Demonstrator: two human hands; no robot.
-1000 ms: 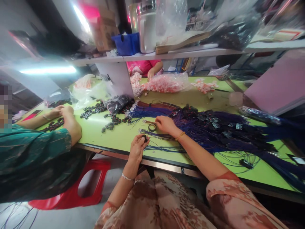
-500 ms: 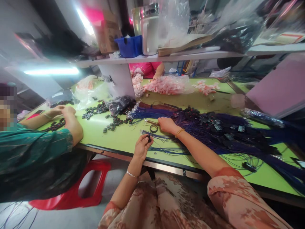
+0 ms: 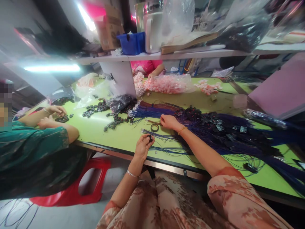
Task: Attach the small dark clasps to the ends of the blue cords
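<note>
Near the table's front edge my left hand (image 3: 142, 145) is closed, its fingertips pinching a small black connector housing (image 3: 150, 138). Farther in and to the right, my right hand (image 3: 169, 122) has its fingers pressed together on a few brown wires (image 3: 153, 122), whose metal-tipped ends stick out to the left. A dark roll of tape (image 3: 154, 128) lies just below those wires. Between my hands run blue wires (image 3: 164, 136) with metal terminals at their left ends. A big heap of wires with black connectors (image 3: 209, 122) spreads out to the right of my right hand.
Loose black connector housings (image 3: 114, 122) are scattered left of the wires, beside a dark plastic bag (image 3: 120, 103). A co-worker's hands (image 3: 53, 116) are at the left. Across the table, another person sits behind bagged pink parts (image 3: 169, 83). A shelf (image 3: 152, 57) overhangs the table.
My right hand has closed on the brown wires and shifted slightly right. My left hand keeps the connector housing, barely moving. The left co-worker's hands have moved apart and down.
</note>
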